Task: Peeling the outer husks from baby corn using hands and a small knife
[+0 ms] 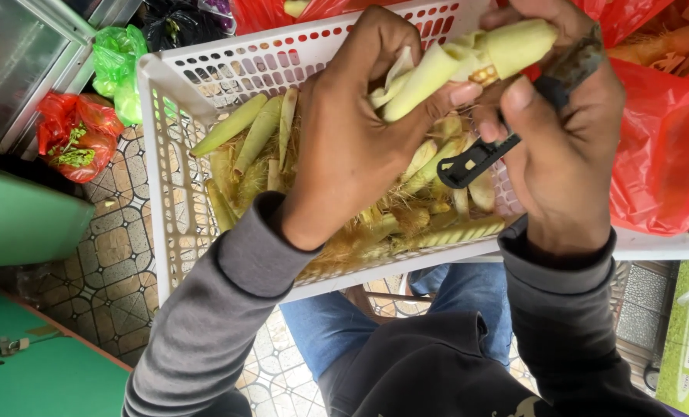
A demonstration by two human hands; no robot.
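Note:
My left hand [352,131] grips a pale yellow-green ear of baby corn [468,62] still partly in its husk, held above a white perforated plastic basket [167,177]. My right hand [564,147] holds a small knife with a black handle [479,158], its tip under the corn, thumb pressing near the peeled spot. Below the hands the basket holds several husks, corn silk and peeled baby corn pieces [252,143]. Both arms wear grey sleeves.
A red plastic bag [661,154] lies right of the basket, another red bag with greens [74,131] and a green bag [116,66] at left. Green surfaces [28,224] stand at left over a patterned tile floor [120,262]. My blue-jeaned knees sit under the basket.

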